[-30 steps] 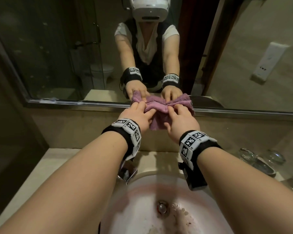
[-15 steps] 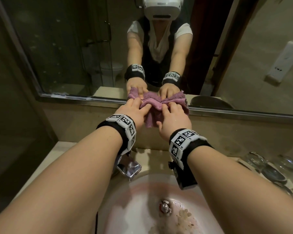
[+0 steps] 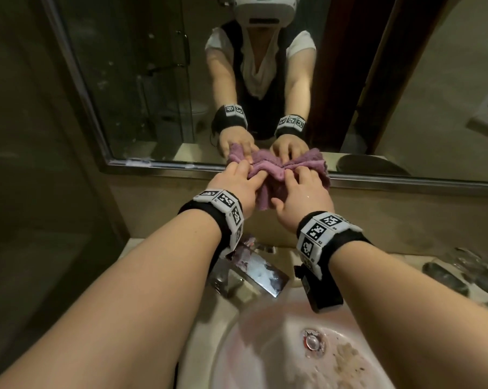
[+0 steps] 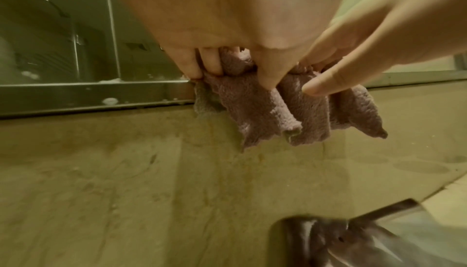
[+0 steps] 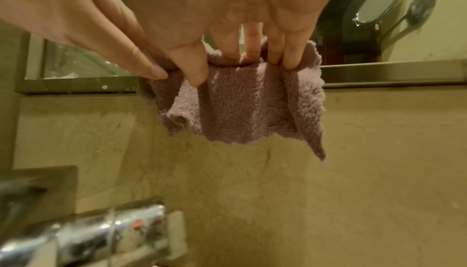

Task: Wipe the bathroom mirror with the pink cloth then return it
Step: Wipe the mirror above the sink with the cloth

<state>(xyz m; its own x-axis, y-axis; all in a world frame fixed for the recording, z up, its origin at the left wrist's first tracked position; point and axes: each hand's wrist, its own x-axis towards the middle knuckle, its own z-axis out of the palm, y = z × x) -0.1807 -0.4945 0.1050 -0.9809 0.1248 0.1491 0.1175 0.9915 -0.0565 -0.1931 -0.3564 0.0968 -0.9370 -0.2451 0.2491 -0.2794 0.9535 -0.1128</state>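
Observation:
The pink cloth (image 3: 268, 169) is bunched against the lower edge of the bathroom mirror (image 3: 141, 80), and its bottom hangs over the beige wall below. My left hand (image 3: 237, 182) grips its left part, thumb and fingers pinching the folds (image 4: 252, 107). My right hand (image 3: 301, 192) holds the right part, fingers spread on the top edge and thumb in front of the fabric (image 5: 247, 107). The two hands are close together, almost touching. The mirror reflects both hands and the cloth.
A chrome tap (image 3: 254, 273) stands right under my wrists, above a stained white basin (image 3: 265, 346). Glass tumblers (image 3: 461, 270) lie on the counter at the right. A round swivel mirror (image 5: 376, 4) is mounted on the right wall. The metal mirror frame (image 3: 181, 171) runs behind the cloth.
Both hands stay on the cloth at the mirror's lower edge. The view has shifted, so more of the tap and basin shows. The right hand's fingers are spread wider over the cloth.

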